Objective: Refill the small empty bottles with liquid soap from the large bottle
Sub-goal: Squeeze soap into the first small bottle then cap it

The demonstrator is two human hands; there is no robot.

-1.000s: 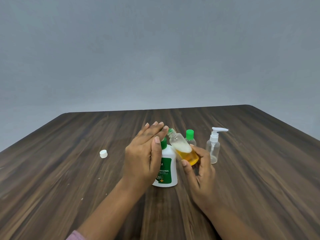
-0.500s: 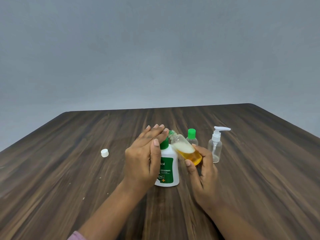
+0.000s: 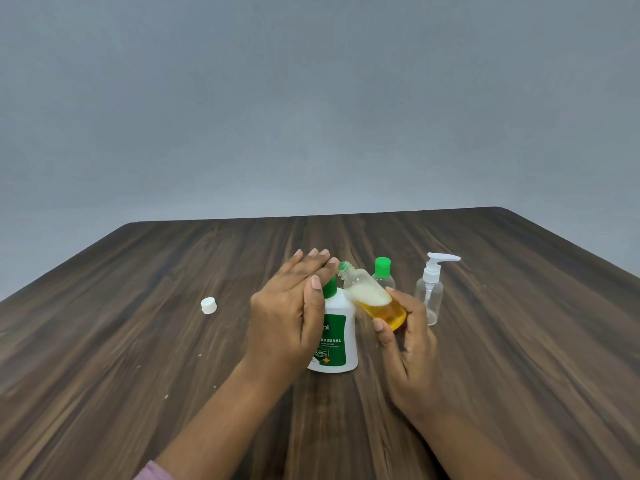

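At the table's (image 3: pixel 131 358) middle, the right hand (image 3: pixel 407 344) is gripping a half-filled small bottle (image 3: pixel 372 299), tilting its open neck toward ten o'clock. The left hand (image 3: pixel 285 317) is hovering flat, fingers straight, holding nothing, before the large bottle (image 3: pixel 339 344). At two o'clock a green-capped bottle (image 3: pixel 383 273) and pump bottle (image 3: pixel 430 294) are standing; at nine o'clock a white cap (image 3: pixel 208 305) is lying

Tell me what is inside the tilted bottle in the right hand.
The small bottle holds orange soap topped with white foam; the right hand partly hides its base.
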